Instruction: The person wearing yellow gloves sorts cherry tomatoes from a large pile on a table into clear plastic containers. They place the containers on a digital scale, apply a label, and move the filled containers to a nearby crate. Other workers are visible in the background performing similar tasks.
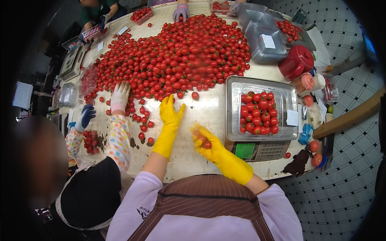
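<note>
A large heap of red cherry tomatoes [169, 57] covers the middle of the worktable. My left hand [171, 113], in a yellow rubber glove, reaches to the heap's near edge. Its thumb stands apart from the fingers, and a tomato shows partly behind the fingertips. In my right hand [208, 143], gloved the same way, a few cherry tomatoes [206, 144] are held above the bare tabletop; the fingertips are blurred. To its right, a digital scale [259, 150] carries a metal pan [231, 108]. On the pan lies a clear plastic tray [279, 99] holding several cherry tomatoes in rows.
Stacked clear clamshells [265, 45], a red lidded jug [297, 61] and bottles [306, 81] crowd the right side. At left, a co-worker's white-gloved hand [120, 93] touches the heap. Another person's purple-gloved hand [181, 12] reaches in from the far side. Loose tomatoes [144, 120] lie left of me.
</note>
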`<state>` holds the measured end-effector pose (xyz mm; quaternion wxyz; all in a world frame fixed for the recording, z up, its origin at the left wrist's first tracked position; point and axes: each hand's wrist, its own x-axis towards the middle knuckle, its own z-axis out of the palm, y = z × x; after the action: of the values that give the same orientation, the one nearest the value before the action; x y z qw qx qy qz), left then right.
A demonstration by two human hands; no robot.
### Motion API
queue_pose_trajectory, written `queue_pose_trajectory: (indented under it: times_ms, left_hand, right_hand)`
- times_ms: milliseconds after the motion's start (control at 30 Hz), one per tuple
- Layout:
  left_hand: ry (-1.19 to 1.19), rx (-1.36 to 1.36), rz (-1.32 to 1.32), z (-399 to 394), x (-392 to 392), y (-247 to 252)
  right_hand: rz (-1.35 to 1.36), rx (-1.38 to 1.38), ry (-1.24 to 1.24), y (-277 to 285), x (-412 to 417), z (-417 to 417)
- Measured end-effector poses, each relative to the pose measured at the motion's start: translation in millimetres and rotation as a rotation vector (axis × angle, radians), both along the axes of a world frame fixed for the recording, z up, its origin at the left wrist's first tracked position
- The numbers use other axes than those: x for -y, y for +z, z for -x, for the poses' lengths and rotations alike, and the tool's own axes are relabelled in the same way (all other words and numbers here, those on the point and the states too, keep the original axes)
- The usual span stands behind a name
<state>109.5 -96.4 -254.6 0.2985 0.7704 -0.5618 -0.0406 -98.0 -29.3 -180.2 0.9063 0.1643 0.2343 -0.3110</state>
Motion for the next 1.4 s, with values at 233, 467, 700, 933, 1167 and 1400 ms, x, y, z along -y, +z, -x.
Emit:
queue_pose_trajectory:
  times_ms: [233, 467, 700, 933, 1167, 1400]
  left_hand:
    - [0.041, 0.124, 0.094, 59.3, 38.0, 1.6]
    - [-0.022, 0.149, 0.101, 39.7, 38.7, 0.2]
    - [-0.161, -0.117, -0.135, 4.1, 22.8, 21.3]
    - [0.085, -2.371, 0.088, -17.8, -4.4, 25.0]
    - [-0.207, -2.789, 0.250, 20.2, -57.8, 101.2]
    - [0.021, -2.662, 0.307, 36.4, -76.9, 145.9]
  right_hand:
    - [-0.016, -0.059, 0.018, -1.5, -2.4, 4.3]
    - [0.013, -0.062, 0.037, -6.8, -4.2, 5.3]
    - [0.010, -0.066, 0.058, -4.3, -7.1, -0.8]
    - [-0.009, -0.019, 0.056, 2.4, -8.4, 2.7]
    - [0.030, -0.065, 0.063, 30.2, -15.9, 2.7]
    - [0.192, 0.018, -0.060, 40.1, -22.0, 8.8]
